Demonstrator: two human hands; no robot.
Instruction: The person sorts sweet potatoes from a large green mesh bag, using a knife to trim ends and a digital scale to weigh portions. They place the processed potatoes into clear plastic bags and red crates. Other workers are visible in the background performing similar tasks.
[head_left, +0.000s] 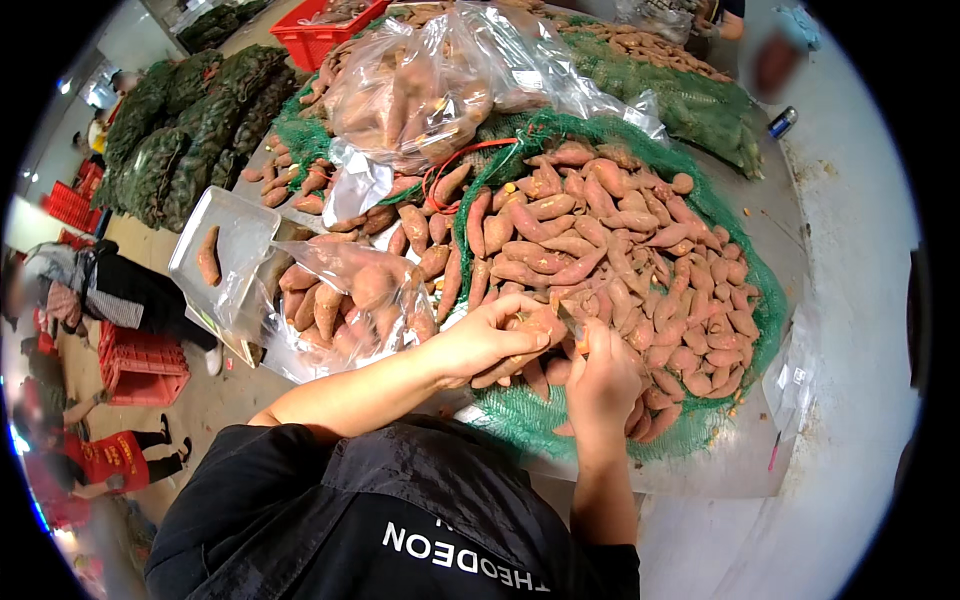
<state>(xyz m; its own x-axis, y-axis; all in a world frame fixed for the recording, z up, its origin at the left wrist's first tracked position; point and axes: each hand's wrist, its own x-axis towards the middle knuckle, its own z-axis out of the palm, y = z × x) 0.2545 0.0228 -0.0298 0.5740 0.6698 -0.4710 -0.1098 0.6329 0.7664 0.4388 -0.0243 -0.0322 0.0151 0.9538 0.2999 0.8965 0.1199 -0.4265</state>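
Observation:
Sweet potatoes (570, 247) lie heaped on an opened green mesh sack (525, 420) in front of me. My left hand (499, 337) is closed around a sweet potato (544, 322). In my right hand (604, 375) is a small knife (568, 316), its blade against the end of that sweet potato; most of its handle is hidden by my fingers. To the left, a clear plastic bag (360, 300) holds several sweet potatoes beside a scale's metal pan (225, 247), on which one sweet potato (209, 256) lies. Beyond the heap stands a filled clear bag (409, 97).
A red crate (322, 34) and full mesh sacks (180, 135) stand past the table's far left. Another green sack (675, 97) lies at the far right, near a can (783, 122). Other people are at the left and far side. Loose plastic (791, 375) hangs at the right edge.

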